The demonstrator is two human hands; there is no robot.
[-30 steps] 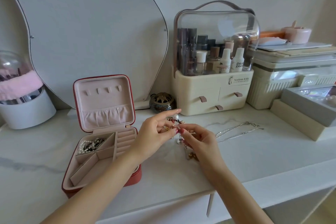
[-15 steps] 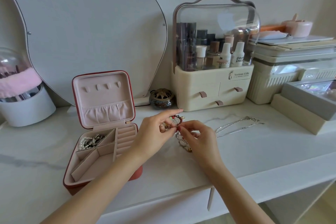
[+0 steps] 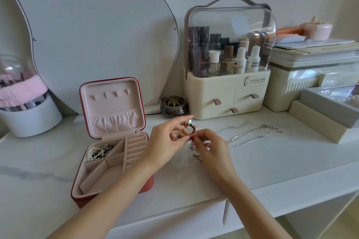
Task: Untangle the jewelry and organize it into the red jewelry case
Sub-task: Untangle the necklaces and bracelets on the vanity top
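One red jewelry case (image 3: 81, 186), open; two hands (image 3: 165, 141) (image 3: 211, 149). Two silver chains (image 3: 250, 137). One cosmetics organizer (image 3: 227, 93), three drawers.

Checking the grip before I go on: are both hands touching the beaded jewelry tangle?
Touching. The head view shows the left hand and right hand pinching the beaded tangle above the table.

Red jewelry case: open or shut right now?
Open. The red jewelry case has its lid standing upright, the pink lining and compartments exposed, with pearls in the back-left compartment.
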